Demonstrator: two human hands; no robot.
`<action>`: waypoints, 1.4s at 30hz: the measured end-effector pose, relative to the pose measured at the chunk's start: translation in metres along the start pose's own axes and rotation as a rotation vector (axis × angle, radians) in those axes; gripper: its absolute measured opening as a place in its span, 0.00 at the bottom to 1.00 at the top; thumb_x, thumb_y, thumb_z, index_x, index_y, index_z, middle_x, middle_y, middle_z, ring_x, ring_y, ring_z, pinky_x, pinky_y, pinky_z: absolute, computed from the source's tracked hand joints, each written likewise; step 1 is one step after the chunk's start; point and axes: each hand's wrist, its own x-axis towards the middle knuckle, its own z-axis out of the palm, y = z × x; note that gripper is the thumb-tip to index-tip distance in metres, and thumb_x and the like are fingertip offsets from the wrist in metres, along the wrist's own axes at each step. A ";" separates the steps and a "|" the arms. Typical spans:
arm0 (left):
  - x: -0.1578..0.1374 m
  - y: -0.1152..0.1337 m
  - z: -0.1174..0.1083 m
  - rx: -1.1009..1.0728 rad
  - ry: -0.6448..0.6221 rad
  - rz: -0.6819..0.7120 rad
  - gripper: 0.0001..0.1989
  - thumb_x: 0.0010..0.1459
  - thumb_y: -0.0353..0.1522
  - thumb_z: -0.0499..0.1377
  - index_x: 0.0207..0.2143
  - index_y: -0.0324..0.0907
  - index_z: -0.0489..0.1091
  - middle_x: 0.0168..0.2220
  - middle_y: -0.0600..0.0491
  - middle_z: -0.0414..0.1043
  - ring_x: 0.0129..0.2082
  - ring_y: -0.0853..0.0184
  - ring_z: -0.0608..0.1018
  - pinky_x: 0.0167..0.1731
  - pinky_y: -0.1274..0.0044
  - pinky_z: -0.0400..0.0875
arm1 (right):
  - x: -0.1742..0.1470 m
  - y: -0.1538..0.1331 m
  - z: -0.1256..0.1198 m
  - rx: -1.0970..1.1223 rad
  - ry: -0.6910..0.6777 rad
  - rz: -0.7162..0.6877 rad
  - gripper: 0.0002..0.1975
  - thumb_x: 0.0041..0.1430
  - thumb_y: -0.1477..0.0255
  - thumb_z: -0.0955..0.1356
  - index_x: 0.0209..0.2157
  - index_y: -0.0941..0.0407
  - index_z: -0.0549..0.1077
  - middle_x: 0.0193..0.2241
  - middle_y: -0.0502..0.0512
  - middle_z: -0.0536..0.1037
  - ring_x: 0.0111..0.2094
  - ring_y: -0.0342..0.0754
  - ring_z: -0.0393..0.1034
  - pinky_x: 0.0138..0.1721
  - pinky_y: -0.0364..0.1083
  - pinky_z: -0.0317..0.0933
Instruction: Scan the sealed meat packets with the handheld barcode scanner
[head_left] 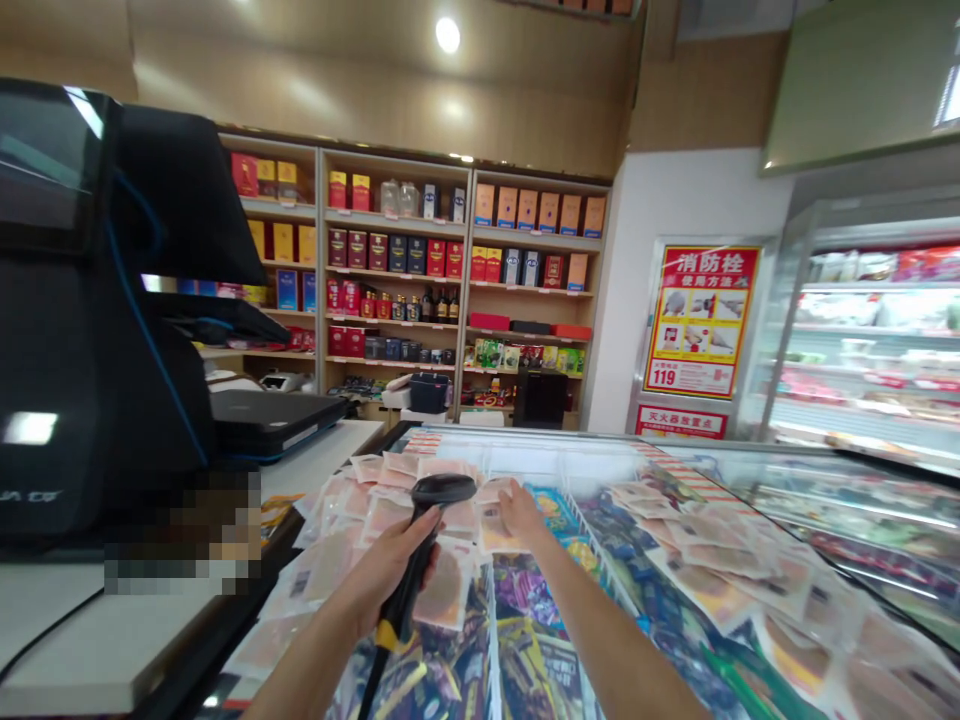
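My left hand [397, 560] is wrapped round the grip of a black barcode scanner [444, 489] with a yellow band near its base and a cable running down. The scanner's head points to the right. Just beyond it, my right hand [521, 515] pinches a clear flat packet [497, 535] with pale pinkish contents, close to the scanner. Many similar packets [322, 570] lie spread over the freezer's glass top on the left. Others [739, 560] form an overlapping row on the right.
Colourful wrapped goods [525, 595] show through the freezer glass. To the left, a large black checkout terminal [67, 400] stands on a white counter [82, 640]. Shelves of boxed goods [397, 255] line the back wall, and a lit display fridge [885, 340] stands at right.
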 end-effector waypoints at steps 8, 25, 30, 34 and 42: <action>0.004 -0.004 0.022 -0.028 -0.043 -0.055 0.20 0.39 0.47 0.56 0.25 0.40 0.60 0.14 0.60 0.61 0.13 0.76 0.64 0.14 0.84 0.55 | -0.020 0.036 -0.048 -0.134 0.075 0.121 0.25 0.52 0.60 0.53 0.50 0.55 0.56 0.51 0.62 0.57 0.52 0.55 0.49 0.45 0.57 0.49; 0.022 -0.016 0.051 0.050 -0.115 -0.090 0.23 0.37 0.50 0.54 0.27 0.40 0.59 0.16 0.59 0.62 0.13 0.76 0.63 0.14 0.83 0.54 | -0.014 0.161 -0.110 -0.644 0.233 0.162 0.24 0.50 0.70 0.58 0.51 0.54 0.55 0.53 0.60 0.54 0.53 0.57 0.45 0.46 0.59 0.40; 0.022 -0.016 0.055 0.056 -0.128 -0.090 0.22 0.36 0.50 0.55 0.25 0.40 0.59 0.15 0.60 0.61 0.13 0.76 0.63 0.14 0.83 0.53 | -0.012 0.171 -0.116 -0.642 0.132 0.045 0.20 0.51 0.76 0.54 0.45 0.49 0.63 0.47 0.56 0.64 0.44 0.52 0.59 0.41 0.53 0.50; 0.022 -0.014 0.061 0.051 -0.125 -0.081 0.21 0.39 0.49 0.53 0.26 0.40 0.59 0.14 0.60 0.61 0.12 0.77 0.63 0.13 0.84 0.53 | -0.034 0.174 -0.120 -0.624 0.087 -0.099 0.21 0.51 0.77 0.53 0.44 0.48 0.64 0.50 0.52 0.61 0.48 0.52 0.55 0.44 0.52 0.50; 0.020 -0.016 0.066 0.066 -0.211 -0.058 0.20 0.43 0.47 0.52 0.28 0.38 0.61 0.18 0.58 0.63 0.14 0.77 0.64 0.15 0.83 0.56 | -0.093 0.169 -0.135 -0.445 -0.034 -0.266 0.19 0.50 0.64 0.56 0.44 0.48 0.64 0.51 0.51 0.60 0.50 0.51 0.54 0.46 0.53 0.48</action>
